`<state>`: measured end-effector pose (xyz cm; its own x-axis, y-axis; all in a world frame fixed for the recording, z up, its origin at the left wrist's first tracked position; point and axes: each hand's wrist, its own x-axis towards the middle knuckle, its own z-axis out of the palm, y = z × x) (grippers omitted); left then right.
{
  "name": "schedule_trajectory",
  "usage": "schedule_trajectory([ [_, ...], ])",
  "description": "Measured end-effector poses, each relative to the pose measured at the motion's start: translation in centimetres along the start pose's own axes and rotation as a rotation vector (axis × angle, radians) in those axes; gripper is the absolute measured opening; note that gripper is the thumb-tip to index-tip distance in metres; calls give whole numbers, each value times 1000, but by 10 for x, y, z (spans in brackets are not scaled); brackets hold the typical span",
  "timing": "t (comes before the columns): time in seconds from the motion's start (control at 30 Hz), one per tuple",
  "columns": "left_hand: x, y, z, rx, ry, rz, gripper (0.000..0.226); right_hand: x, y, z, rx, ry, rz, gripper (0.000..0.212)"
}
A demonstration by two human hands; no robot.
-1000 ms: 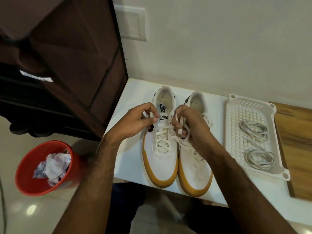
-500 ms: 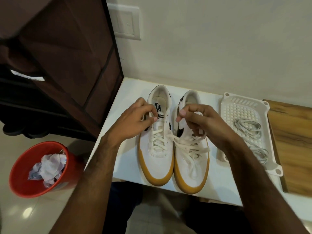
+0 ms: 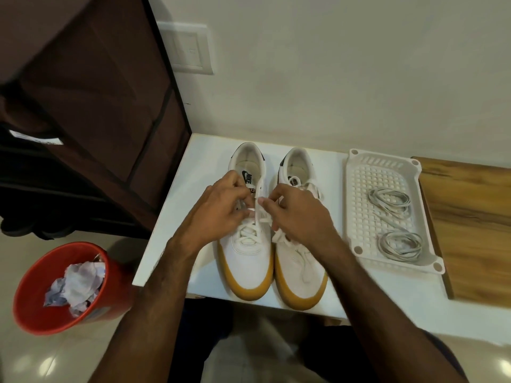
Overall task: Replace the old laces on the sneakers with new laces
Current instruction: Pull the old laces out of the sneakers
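Both hands meet over the left sneaker (image 3: pixel 246 261), smooth white with a gum rubber sole: left hand (image 3: pixel 221 214) and right hand (image 3: pixel 298 214) each pinch its flat lace (image 3: pixel 258 205). At three o'clock, coiled new laces (image 3: pixel 388 199) lie in a perforated plastic tray (image 3: pixel 356 194).

Bare surface (image 3: pixel 177 244) lies open along the left edge beside the sneakers (image 3: pixel 272 252). A dark cabinet (image 3: pixel 96 106) walls off the far left corner. Toward the right edge the tray (image 3: pixel 356 194) leaves only a narrow gap beside the shoes.
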<state>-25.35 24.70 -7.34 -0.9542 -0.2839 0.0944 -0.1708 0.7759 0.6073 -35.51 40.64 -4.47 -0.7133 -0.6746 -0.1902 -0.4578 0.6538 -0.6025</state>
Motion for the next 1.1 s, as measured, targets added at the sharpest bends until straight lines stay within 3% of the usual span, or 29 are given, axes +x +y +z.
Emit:
schedule_trajectory([
  [0.1, -3, -4, 0, -148, 34, 8, 16, 6, -8, 11, -204, 89, -19, 45],
  [0.27, -6, -7, -4, -318, 168, -93, 21, 20, -5, 11, -156, 106, 6, 40],
  [0.4, -8, -18, -11, -758, 88, -320, 12, 22, -5, 15, -185, 150, 6, 36],
  [0.47, -10, -22, -12, -624, 25, -308, 7, 21, -5, 17, -206, 169, -10, 35],
  [0.53, -11, -19, -9, -340, 13, -204, 6, 21, -4, 16, -218, 170, -22, 36],
  [0.67, 2, -6, 0, -32, 69, 5, 30, 19, -3, 14, -210, 164, -41, 38],
  [0.83, 7, -6, -1, 27, 142, 47, 8, 20, -4, 17, -237, 183, -35, 40],
  [1.03, 7, -8, 3, 42, 35, -18, 30, 19, -6, 15, -223, 165, -23, 37],
  [1.1, 8, -5, 7, 82, 57, 13, 22, 17, -7, 15, -231, 168, -24, 37],
])
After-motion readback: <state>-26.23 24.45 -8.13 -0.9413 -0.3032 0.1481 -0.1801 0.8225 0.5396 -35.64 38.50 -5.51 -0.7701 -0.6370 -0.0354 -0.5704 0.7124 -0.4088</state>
